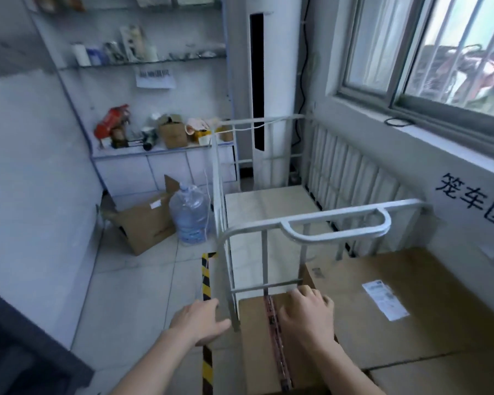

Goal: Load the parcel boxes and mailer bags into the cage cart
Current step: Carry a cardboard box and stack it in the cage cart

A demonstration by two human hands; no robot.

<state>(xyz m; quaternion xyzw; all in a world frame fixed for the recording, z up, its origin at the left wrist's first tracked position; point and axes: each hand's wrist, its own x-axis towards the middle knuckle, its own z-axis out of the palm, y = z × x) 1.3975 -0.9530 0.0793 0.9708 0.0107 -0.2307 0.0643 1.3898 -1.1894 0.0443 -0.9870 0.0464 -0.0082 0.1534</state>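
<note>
Directly under right hand (305,313), parcel box (254,346)

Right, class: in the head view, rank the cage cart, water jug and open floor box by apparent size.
1. cage cart
2. open floor box
3. water jug
The jug hides part of the box, yet the box looks larger.

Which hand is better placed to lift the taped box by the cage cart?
Right. The right hand lies on top of the taped box, fingers curled at its far edge. The left hand is off the box, open beside the cage cart corner post.
</note>
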